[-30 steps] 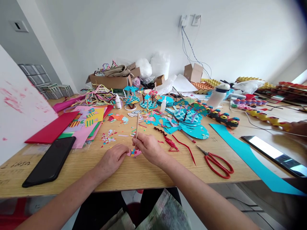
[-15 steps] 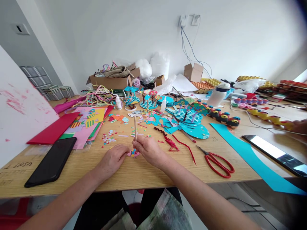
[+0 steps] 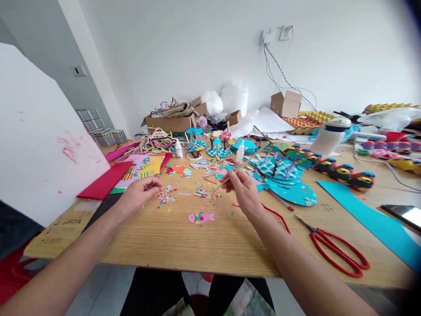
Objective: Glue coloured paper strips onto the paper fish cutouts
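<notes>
My right hand pinches a thin wooden stick, its lower end slanting down to the left over paper strips and scraps. My left hand hovers beside a pile of tiny coloured paper bits, fingers loosely curled and slightly apart, with nothing visible in them. Between and in front of both hands lies a pink paper fish with blue, yellow and red patches, touched by neither hand. A red strip is partly hidden behind my right hand and forearm.
Red-handled scissors lie right of my right forearm, beside a long blue paper strip. Glue bottles and blue paper crafts stand farther back. Coloured sheets and a white board are on the left.
Both hands have come away from the pink fish, which now shows fully. My left hand moved left; my right moved right and back, its stick now tilted. The camera view shifted left.
</notes>
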Motion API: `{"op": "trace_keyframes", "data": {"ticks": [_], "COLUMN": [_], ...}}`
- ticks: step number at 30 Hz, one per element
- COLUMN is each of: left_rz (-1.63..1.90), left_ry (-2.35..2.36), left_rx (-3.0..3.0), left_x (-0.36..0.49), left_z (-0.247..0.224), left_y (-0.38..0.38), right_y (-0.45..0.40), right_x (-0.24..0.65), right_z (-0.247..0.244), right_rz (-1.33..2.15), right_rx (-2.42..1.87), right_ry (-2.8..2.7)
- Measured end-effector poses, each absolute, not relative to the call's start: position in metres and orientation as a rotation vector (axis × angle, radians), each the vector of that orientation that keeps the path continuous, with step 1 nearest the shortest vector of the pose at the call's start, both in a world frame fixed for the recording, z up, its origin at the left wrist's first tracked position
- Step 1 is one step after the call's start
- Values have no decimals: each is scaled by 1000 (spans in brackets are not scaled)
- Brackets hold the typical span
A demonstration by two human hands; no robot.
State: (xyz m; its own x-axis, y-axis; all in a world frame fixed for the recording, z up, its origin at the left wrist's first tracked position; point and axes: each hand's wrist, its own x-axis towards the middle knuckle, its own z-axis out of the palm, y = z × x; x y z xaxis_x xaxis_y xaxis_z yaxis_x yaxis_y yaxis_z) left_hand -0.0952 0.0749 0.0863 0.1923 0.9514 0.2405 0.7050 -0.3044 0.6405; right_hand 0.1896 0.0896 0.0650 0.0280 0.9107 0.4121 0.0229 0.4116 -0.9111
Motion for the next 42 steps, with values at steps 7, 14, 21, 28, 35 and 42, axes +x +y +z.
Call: {"op": "trace_keyframes", "data": {"ticks": [7, 14, 21, 28, 35, 42], "left_rz": [320, 211, 131, 69, -19, 56], "left_ry": [1683, 1578, 1564, 1632, 1601, 1619], "left_rx": [2327, 2441, 2505, 2609, 2712, 2742], "left_x": [-112, -106, -93, -82, -72, -72], "left_z": [67, 55, 54, 54, 58, 48], "left_y": [86, 100, 104, 103, 102, 97], "right_y": [88, 86, 85, 85, 85, 84], "right_x": [197, 195, 197, 196, 196, 196], "right_z": [50, 50, 49, 49, 49, 51], "right_rz": [967, 916, 886, 880, 862, 871], "right_rx": [-893, -941, -957, -963, -959, -953], "right_ry": [-1352, -1425, -1456, -1460, -1455, -1461]}}
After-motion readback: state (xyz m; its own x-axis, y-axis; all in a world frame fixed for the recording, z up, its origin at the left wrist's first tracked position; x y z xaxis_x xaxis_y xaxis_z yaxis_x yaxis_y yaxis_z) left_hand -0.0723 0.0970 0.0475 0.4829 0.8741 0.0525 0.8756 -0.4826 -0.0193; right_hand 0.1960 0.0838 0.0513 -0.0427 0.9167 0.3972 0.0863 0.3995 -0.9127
